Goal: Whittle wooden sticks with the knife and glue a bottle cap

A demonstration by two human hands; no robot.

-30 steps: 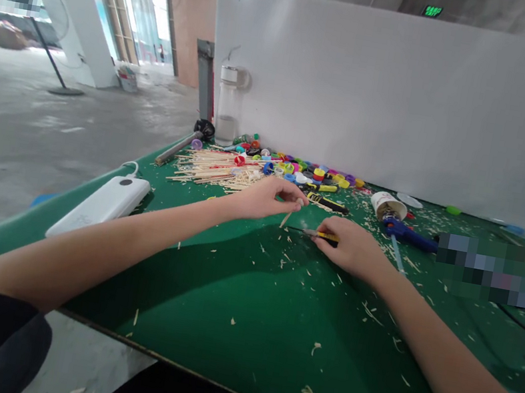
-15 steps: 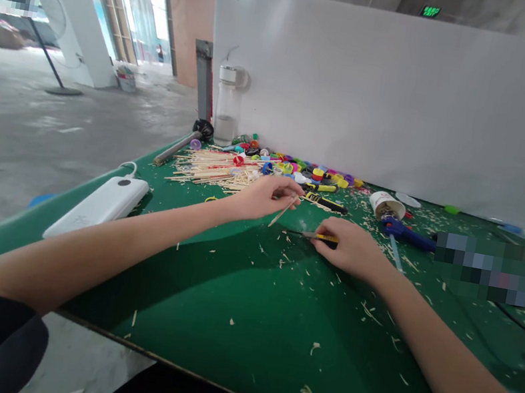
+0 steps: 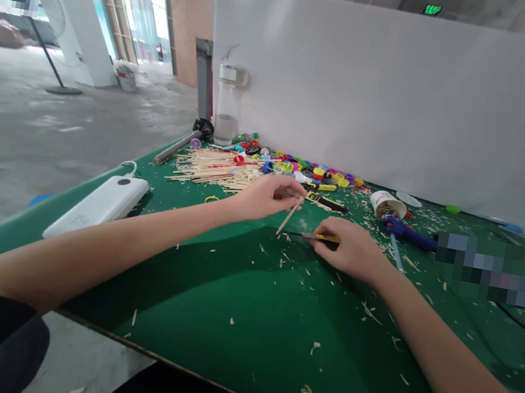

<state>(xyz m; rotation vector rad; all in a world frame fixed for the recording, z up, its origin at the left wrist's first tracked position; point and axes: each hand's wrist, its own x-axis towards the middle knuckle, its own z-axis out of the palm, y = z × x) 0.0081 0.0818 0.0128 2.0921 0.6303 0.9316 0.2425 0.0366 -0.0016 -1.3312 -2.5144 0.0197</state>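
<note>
The left hand is pinching 1 wooden stick (tilted, its lower end pointing down) above the green table; the right hand, fingers closed, is gripping 1 yellow-and-black knife just beside it.

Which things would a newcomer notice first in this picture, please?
Probably the white panel along the back of the green table. Before it lie bright caps, beside a pile of sticks. Nearer, above scattered shavings, the left hand holds one stick and the right hand a yellow-and-black knife.
</note>
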